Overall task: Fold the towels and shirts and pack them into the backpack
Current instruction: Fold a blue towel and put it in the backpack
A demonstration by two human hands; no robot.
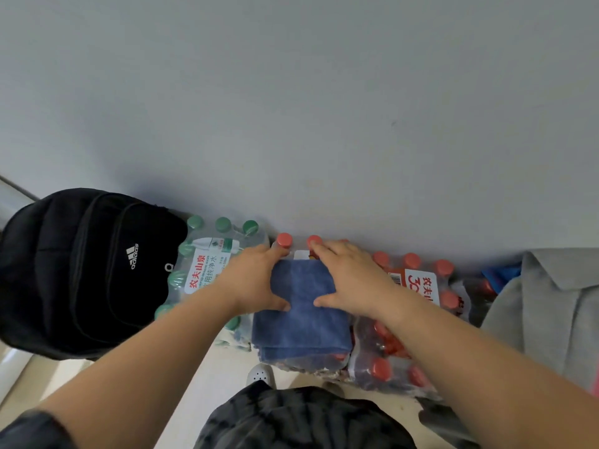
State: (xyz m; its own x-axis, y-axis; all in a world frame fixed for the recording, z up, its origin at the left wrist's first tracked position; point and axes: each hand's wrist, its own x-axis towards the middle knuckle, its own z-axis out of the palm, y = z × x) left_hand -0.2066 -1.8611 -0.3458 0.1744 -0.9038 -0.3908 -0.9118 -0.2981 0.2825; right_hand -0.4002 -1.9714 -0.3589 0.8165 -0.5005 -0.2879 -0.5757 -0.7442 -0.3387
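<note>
A folded blue towel (303, 319) lies on top of a shrink-wrapped pack of red-capped bottles. My left hand (256, 280) holds its far left edge, fingers over the far side and thumb pressed on the top. My right hand (348, 277) holds the far right edge the same way, thumb on the cloth. A white tag (301, 254) shows at the towel's far edge between the hands. The black backpack (81, 270) stands at the left against the wall, its zips closed as far as I can see. A grey collared shirt (551, 306) lies at the right.
A pack of green-capped water bottles (207, 254) sits between the backpack and the towel. More red-capped bottles (418, 286) lie to the right. A plain grey wall rises right behind everything. Something blue (499, 275) shows beside the shirt. My white shoe (259, 375) stands on the pale floor.
</note>
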